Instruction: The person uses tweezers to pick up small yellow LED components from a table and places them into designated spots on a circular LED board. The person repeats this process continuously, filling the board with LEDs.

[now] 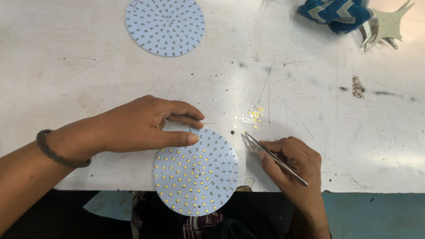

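A round white circuit board (pixel 195 177) with many small yellow chips on it lies at the table's near edge and overhangs it. My left hand (pixel 141 124) rests on the board's upper left rim, thumb and fingers pinched on it. My right hand (pixel 294 166) sits to the right of the board and grips thin metal tweezers (pixel 272 156), tips pointing up-left, close to the board's right rim. A small heap of loose yellow chips (pixel 253 117) lies on the table just above the tweezers' tips.
A second round board (pixel 165 25) without yellow chips lies at the far left of the scratched white table (pixel 310 88). A blue and white patterned cloth (pixel 338 13) and star-shaped card pieces (pixel 387 26) lie at the far right.
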